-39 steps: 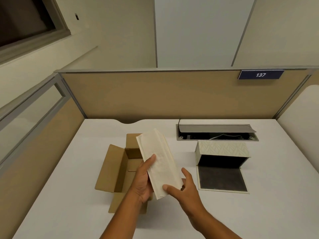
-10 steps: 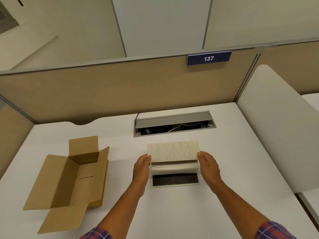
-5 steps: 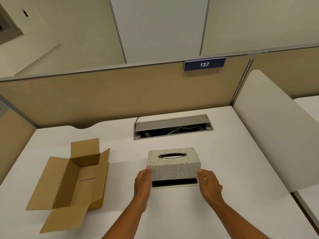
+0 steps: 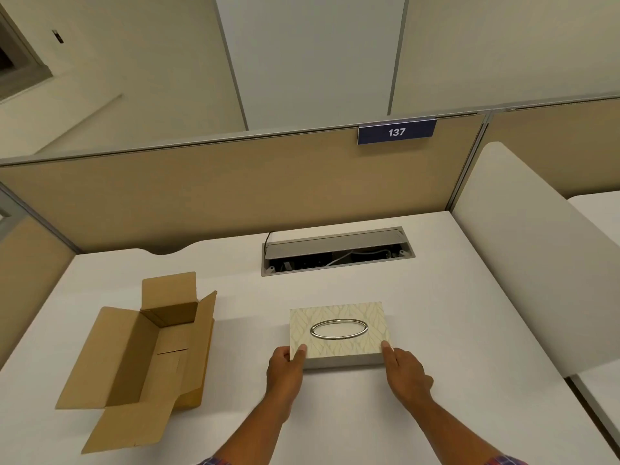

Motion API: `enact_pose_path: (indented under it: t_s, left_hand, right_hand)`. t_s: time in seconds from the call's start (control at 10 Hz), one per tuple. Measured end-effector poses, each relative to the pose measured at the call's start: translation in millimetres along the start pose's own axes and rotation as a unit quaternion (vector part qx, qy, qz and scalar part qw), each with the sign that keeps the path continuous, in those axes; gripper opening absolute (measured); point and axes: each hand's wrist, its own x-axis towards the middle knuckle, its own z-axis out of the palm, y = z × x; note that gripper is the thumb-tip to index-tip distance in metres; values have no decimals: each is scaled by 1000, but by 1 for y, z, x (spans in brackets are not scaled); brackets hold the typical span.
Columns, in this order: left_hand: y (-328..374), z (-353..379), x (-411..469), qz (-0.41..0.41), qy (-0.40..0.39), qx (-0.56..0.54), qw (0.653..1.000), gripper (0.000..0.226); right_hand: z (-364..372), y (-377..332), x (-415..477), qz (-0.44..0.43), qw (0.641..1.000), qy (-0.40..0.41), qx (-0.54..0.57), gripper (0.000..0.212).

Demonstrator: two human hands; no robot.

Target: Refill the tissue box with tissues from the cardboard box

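While the carton [image 4: 134, 357] lies open and looks empty at about nine o'clock on the desk [image 4: 352, 414], flaps spread, the refill seems nearly done, judging from how things lie. At the centre of the desk, toward six o'clock, the tissue box [image 4: 339, 333] sits upright and closed, its patterned top and oval metal-rimmed slot facing up. No tissue pokes through the slot, so pulling the first sheet up may be the only step left; the tissues themselves are hidden. The left hand [image 4: 285, 367] cups the box's near left corner, thumb on the top edge and fingers along the side. The right hand [image 4: 404, 369] rests flat against the near right corner, fingers loosely spread, touching the box but not closed around it. At twelve o'clock behind the box, well apart, a cable tray [image 4: 337, 251] is cut into the desk with its lid raised, an opening to avoid. Further right, at about three o'clock, a white divider [image 4: 523, 263] stands along the desk edge, limiting sideways room. Bare desk lies between carton and box and in front of both hands, giving free space to slide or lift.
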Motion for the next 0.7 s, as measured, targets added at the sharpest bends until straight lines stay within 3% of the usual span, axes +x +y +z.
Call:
enact_pose_path:
  t_s: [0.1,0.2,0.3,0.4,0.6,0.7]
  left_hand:
    - [-2,-1,1,14,-9,21,1000,44]
    - [0,-4,-3,100,-1,110,989,52]
    - [1,-6,0,200,53,274,939,67]
    - [5,-9,3,312,75,462,827,74]
    - [17,-15,9,434,86,543,714,79]
    - [24,-18,15,452,101,556,690,84]
  right_hand:
    - [-2,1,2,-8,1000,2,-26,61]
    - [-5,-1,1,-31,998,6,-63,55]
    - [-6,-4,0,-60,994,35,-78,50]
    - [-13,-10,1,-138,974,86,-157,61]
    - [-42,-30,8,-231,929,80,-277,82]
    - [-51,-40,14,-264,911,91,-303,85]
